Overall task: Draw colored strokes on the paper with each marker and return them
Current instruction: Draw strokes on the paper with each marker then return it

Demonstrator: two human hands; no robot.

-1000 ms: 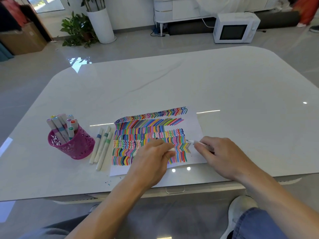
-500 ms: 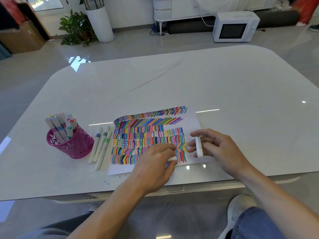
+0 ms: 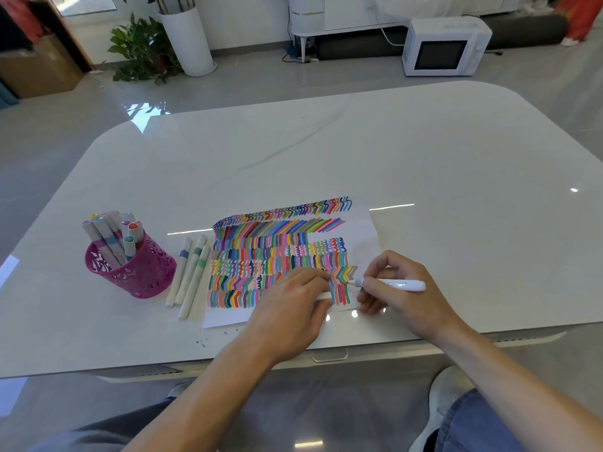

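The right hand pinched a marker at the edge of the paper, the left hand gripping its cap; overshooting could ink the worktop.

White table: paper, pink cup, three markers

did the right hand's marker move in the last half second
Yes. The marker swung from pointing away to pointing left, tip at the paper's lower right strokes.

Pink cup, three markers crowd paper's left.
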